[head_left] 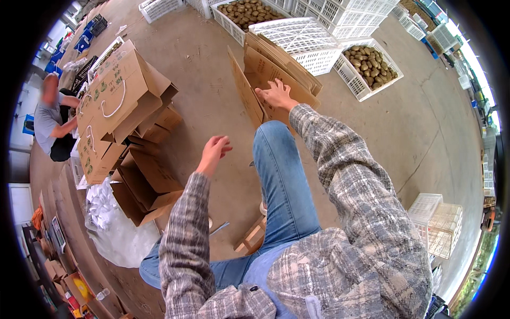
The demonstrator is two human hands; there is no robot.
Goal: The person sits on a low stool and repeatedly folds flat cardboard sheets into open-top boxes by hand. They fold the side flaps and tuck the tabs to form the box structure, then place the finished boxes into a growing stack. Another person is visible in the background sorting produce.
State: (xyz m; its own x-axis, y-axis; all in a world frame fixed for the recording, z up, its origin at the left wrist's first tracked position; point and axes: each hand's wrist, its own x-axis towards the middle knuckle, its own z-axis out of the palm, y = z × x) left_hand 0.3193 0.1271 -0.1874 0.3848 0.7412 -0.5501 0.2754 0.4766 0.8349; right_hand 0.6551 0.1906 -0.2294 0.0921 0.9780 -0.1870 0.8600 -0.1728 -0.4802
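From up here I see a wide concrete floor [212,58] filling most of the view, with my two plaid-sleeved arms and a blue-jeaned leg reaching out over it. At the far edge stand white plastic crates [340,16], two of them holding brown fruit [372,64], and an upturned white crate [305,42] sits between those. To my left is a heap of folded-up brown cardboard boxes [119,90] with white cord handles, and just below them open cardboard boxes [146,181] lying on their sides beside a white plastic sheet [114,234]. A person in a grey shirt [50,119] bends over at the far left, well apart from me. Straight ahead, a stack of flat cardboard sheets [265,72] leans against the upturned crate, standing on the floor just past my knee. My right hand [277,94] rests on the front sheet, its grip spread, fingers apart and flat on the cardboard. My left hand [214,150] hangs in the air near the stack, touching nothing, its grip loosely apart with fingers curled.
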